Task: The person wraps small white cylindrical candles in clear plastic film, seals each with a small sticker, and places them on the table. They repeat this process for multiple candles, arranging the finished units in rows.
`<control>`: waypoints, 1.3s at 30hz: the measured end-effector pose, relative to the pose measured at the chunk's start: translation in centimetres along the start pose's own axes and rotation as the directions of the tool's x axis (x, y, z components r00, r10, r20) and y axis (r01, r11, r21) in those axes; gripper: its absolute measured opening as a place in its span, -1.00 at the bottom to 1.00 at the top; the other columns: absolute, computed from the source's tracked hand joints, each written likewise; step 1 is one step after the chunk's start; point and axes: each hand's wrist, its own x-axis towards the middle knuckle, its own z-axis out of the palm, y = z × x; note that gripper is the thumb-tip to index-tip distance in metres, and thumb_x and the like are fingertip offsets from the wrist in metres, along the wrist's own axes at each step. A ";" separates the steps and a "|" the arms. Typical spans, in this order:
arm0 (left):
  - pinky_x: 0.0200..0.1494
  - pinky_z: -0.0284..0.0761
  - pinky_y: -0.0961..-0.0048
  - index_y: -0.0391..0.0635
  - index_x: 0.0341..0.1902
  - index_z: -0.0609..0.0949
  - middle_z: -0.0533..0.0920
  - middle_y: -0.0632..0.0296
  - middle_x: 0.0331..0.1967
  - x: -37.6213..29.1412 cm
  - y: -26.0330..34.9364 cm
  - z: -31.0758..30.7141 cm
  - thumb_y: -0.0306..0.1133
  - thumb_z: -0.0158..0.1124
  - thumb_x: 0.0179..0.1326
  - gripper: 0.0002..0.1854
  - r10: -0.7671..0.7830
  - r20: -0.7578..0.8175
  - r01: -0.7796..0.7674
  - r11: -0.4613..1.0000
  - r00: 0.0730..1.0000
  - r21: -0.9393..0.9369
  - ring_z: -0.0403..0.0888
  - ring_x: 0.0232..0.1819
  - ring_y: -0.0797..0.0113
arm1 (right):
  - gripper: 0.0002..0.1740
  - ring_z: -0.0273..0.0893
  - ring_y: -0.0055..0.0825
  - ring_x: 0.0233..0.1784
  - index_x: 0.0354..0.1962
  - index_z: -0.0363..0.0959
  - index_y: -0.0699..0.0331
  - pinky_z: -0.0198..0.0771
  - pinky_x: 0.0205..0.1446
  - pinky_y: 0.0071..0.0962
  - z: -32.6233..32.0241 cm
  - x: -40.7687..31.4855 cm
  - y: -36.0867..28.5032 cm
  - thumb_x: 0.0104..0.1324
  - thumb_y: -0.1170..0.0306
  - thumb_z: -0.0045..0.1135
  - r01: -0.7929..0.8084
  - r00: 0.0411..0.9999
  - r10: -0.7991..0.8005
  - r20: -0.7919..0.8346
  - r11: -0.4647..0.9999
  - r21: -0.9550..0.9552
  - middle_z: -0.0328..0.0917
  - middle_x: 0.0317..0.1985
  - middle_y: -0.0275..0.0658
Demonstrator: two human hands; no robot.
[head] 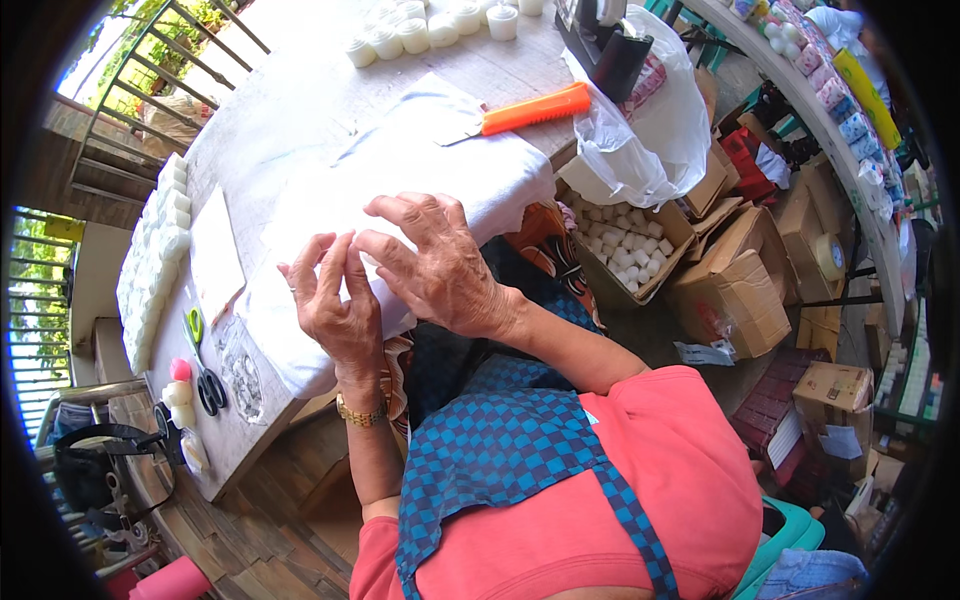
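Observation:
My left hand [335, 289] and my right hand [439, 262] are close together over a white cloth [427, 169] spread on the table. Thumbs and fingers are bent toward each other; whether something small and pale lies between the fingertips cannot be told against the bright cloth. A utility knife with an orange handle [536, 109] rests beyond my hands, its blade on the cloth. At the left lie a white sheet [217, 251], scissors with green and black handles [206, 375] and a clear plastic bag with small metallic-looking pieces [244, 379].
White candle-like cylinders [412, 34] stand at the far edge, and more white pieces [154, 262] line the left edge. A black tape dispenser [607, 56] and a plastic bag [652, 142] sit at the right corner. Below is an open box of small white cylinders [630, 247].

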 end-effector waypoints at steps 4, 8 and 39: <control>0.27 0.38 0.13 -0.16 -0.09 0.72 0.65 0.06 -0.06 0.5 0.8 -0.4 -0.46 0.32 0.18 -0.78 -0.123 0.078 0.128 0.990 0.989 -0.065 0.61 0.02 0.08 | -0.61 0.35 -0.16 0.22 0.00 0.41 0.23 0.17 0.24 -0.06 0.3 -0.1 0.5 0.19 0.44 0.19 0.001 0.999 -0.002 0.033 0.999 0.033 0.38 0.12 -0.05; 0.29 0.35 0.07 -0.16 -0.10 0.73 0.66 0.05 -0.04 -0.6 -0.4 -1.0 -0.50 0.28 0.18 -0.79 -0.154 0.196 0.168 0.984 0.968 -0.061 0.62 0.05 0.08 | -0.63 0.39 -0.10 0.18 -0.02 0.40 0.30 0.23 0.23 -0.08 0.0 0.1 0.4 0.19 0.49 0.15 0.013 0.999 -0.017 0.043 0.996 0.092 0.42 0.08 0.01; 0.36 0.23 -0.13 -0.07 0.12 0.63 0.49 0.09 0.11 -0.9 -0.1 0.5 -0.31 0.40 0.09 -0.53 -0.169 0.052 0.169 0.986 0.984 0.013 0.54 0.01 0.15 | -0.37 0.43 -0.10 0.21 0.08 0.47 0.25 0.44 0.22 -0.27 -5.0 10.9 8.6 0.07 0.24 0.47 -0.208 0.886 0.130 0.445 0.969 0.130 0.43 0.14 -0.02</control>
